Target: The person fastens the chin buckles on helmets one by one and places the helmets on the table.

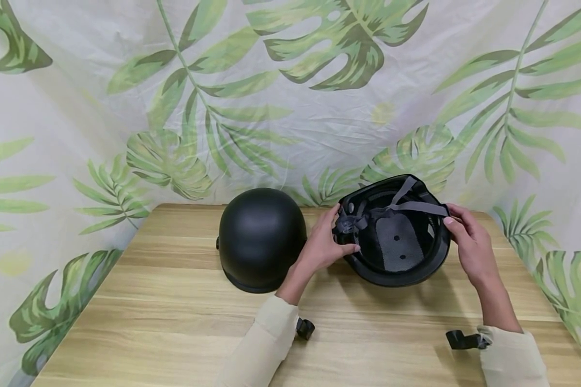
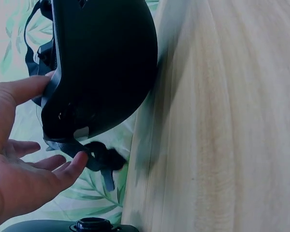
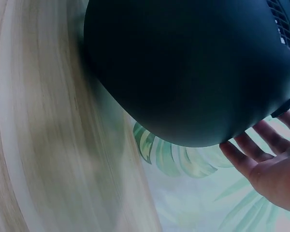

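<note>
A black helmet (image 1: 396, 278) is tipped up with its inside facing me, showing a grey mesh liner (image 1: 398, 242) and grey chin straps (image 1: 423, 208). My left hand (image 1: 321, 243) holds its left rim, thumb on the inner edge; in the left wrist view the other fingers lie by a dangling strap buckle (image 2: 106, 157). On the opposite side my right hand (image 1: 475, 246) grips the rim, thumb in front. The right wrist view has its fingertips against the smooth outer shell (image 3: 183, 82). Beside my left wrist stands a second black helmet (image 1: 261, 236), dome up.
Both helmets are on a light wood-grain table (image 1: 174, 317). A pale cloth with green leaves (image 1: 314, 129) hangs behind the table and down its sides. Small black wrist mounts (image 1: 306, 328) stick out from my sleeves.
</note>
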`<act>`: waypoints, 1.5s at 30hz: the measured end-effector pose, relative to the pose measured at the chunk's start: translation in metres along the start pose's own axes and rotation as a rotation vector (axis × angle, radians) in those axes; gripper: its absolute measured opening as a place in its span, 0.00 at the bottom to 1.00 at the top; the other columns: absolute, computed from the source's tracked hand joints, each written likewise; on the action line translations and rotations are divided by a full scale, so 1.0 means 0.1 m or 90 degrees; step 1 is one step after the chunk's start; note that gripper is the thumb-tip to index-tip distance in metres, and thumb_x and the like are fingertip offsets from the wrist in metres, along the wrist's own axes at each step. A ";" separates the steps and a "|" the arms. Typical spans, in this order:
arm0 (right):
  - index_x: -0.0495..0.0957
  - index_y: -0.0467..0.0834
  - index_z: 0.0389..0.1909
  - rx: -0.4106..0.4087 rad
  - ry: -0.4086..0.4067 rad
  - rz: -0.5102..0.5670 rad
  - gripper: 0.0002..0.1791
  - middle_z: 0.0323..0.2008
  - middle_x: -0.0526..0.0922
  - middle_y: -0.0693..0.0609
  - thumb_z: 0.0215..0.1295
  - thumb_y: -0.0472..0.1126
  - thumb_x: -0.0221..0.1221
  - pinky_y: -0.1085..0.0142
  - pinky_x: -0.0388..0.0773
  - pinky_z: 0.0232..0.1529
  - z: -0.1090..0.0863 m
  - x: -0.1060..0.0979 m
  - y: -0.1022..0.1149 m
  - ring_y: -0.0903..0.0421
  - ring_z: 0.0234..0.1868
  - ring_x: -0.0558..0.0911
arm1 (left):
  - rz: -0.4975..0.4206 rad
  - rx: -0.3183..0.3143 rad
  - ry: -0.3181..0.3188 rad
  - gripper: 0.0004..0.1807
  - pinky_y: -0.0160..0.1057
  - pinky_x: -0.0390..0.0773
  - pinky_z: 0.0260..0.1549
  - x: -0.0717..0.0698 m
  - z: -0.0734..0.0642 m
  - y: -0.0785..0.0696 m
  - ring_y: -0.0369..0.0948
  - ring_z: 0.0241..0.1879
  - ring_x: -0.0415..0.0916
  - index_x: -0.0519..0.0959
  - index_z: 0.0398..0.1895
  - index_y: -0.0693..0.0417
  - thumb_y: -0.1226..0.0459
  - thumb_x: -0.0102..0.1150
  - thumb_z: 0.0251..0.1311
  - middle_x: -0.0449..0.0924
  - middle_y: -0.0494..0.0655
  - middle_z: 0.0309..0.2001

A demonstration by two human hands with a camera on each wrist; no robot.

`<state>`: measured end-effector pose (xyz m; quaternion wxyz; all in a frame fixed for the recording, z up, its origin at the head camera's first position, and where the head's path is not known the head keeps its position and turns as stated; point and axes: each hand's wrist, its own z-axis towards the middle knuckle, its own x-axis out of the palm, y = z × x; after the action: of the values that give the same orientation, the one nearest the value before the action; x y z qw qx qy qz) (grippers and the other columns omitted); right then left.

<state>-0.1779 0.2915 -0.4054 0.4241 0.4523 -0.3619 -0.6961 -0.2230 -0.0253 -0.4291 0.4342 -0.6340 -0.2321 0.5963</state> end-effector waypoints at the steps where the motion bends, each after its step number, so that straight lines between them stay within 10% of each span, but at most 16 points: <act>1: 0.74 0.40 0.74 -0.005 0.001 -0.003 0.23 0.53 0.79 0.77 0.86 0.45 0.51 0.86 0.76 0.53 0.00 0.00 0.00 0.78 0.53 0.80 | -0.007 0.001 0.004 0.60 0.59 0.74 0.73 -0.01 0.00 0.01 0.56 0.78 0.68 0.53 0.88 0.43 0.56 0.81 0.58 0.62 0.54 0.83; 19: 0.69 0.39 0.77 -0.001 0.072 -0.020 0.24 0.55 0.77 0.75 0.87 0.40 0.49 0.84 0.79 0.49 0.00 -0.08 -0.05 0.78 0.51 0.81 | -0.044 0.015 -0.002 0.57 0.59 0.75 0.72 -0.13 -0.01 -0.02 0.56 0.78 0.69 0.56 0.87 0.46 0.56 0.81 0.59 0.63 0.51 0.83; 45: 0.79 0.39 0.68 -0.009 0.088 -0.045 0.19 0.58 0.78 0.78 0.81 0.35 0.56 0.85 0.77 0.50 -0.04 -0.15 -0.06 0.80 0.56 0.79 | 0.050 0.024 0.024 0.57 0.60 0.69 0.76 -0.26 -0.06 -0.12 0.54 0.81 0.64 0.56 0.88 0.45 0.44 0.77 0.60 0.61 0.52 0.84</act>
<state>-0.1720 0.3066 -0.4071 0.4265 0.5090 -0.3108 -0.6800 -0.2196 -0.0421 -0.4050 0.4263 -0.6454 -0.1877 0.6054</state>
